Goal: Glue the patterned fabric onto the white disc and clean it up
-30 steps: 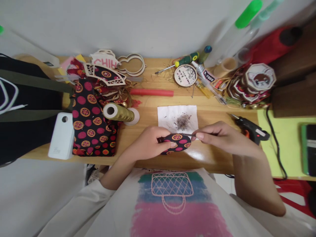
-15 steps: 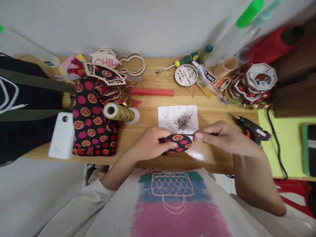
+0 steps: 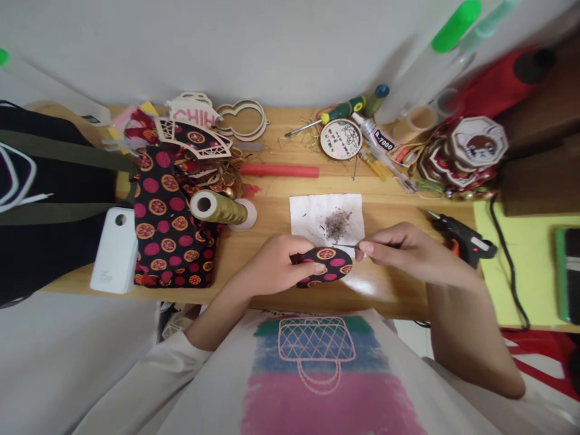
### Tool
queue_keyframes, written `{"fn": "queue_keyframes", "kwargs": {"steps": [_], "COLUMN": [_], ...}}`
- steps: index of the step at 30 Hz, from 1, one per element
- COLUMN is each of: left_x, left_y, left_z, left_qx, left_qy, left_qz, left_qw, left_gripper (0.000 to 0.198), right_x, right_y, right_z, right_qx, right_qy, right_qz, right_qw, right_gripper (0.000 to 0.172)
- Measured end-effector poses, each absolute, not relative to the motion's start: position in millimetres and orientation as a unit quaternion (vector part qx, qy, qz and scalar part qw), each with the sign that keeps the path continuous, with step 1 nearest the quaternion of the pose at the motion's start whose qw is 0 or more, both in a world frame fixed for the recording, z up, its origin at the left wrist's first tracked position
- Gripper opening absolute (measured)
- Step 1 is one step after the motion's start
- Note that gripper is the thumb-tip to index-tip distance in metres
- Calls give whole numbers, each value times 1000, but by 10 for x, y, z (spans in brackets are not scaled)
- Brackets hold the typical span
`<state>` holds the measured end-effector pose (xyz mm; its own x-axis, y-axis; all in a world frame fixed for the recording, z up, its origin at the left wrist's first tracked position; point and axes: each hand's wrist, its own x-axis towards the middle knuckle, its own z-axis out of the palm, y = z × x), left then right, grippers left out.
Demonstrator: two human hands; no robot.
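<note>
My left hand is closed on a rounded black fabric piece printed with pink and orange circles. Its thumb lies across the front; the fingers behind are hidden. My right hand pinches slim dark tweezers, whose thin tip points left just above the fabric's top edge. Whether the tip touches the fabric, I cannot tell. Right behind the piece lies a white paper sheet bearing a small heap of brownish dried bits.
Folded patterned cloth, a gold thread spool and a white power bank are at left. A glue gun lies right of my right hand. Farther back are a red stick, a screwdriver and a glue tube.
The tweezers' tip has shifted slightly up from along the fabric's top edge, now showing over the white paper. My left hand and the fabric piece stay nearly still.
</note>
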<state>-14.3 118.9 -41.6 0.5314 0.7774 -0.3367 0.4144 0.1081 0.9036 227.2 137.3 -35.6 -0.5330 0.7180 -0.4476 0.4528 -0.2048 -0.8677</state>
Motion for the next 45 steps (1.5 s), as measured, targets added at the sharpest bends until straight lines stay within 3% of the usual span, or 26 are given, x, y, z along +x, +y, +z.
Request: {"fn": "queue_keyframes", "kwargs": {"steps": [17, 45], "left_x": [-135, -132], "left_y": [1189, 1213], "left_z": [-404, -353], "left_qx": [688, 715], "left_qy": [437, 441], "left_qz": [129, 117], "left_qw": [565, 530], "left_gripper": [22, 26], "right_x": [2240, 2220], "right_y": [1391, 1416], "right_z": [-313, -286], "right_qx": [-461, -470], "right_qy": [-599, -602], "right_qz": [650, 642], "right_qw": [78, 67], "right_gripper": [33, 37]}}
